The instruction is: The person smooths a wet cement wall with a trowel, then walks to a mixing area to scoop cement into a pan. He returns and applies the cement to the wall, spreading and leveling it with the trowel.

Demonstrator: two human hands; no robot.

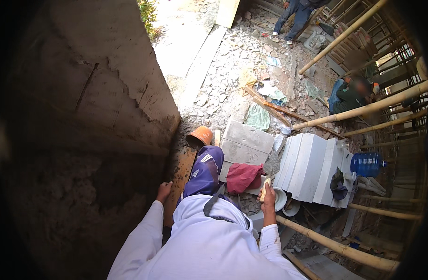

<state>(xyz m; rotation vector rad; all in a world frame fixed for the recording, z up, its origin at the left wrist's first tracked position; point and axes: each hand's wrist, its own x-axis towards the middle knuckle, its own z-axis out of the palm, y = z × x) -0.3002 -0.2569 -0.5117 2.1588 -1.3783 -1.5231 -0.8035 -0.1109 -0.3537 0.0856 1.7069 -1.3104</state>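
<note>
My right hand (268, 198) is closed around the pale wooden handle of a trowel (271, 164), whose grey blade points away from me. Just left of the blade, a dark red cloth (244, 178) lies draped over grey blocks (245, 142). A white bucket (280, 199) stands beside my right hand, partly hidden by it. Curled up close to the wall, my left hand (164, 192) is beside a stained wooden board (181, 175). Whatever it may hold is hidden. An orange bucket (201, 136) lies tilted beyond my purple-trousered knee.
A rough wall (106, 84) rises on my left. White blocks (305, 163) are stacked at right, near a blue water jug (365, 164) and bamboo poles (335, 242). Rubble (228, 70) covers the ground ahead. One person (351, 95) crouches among the poles; another (293, 18) stands farther off.
</note>
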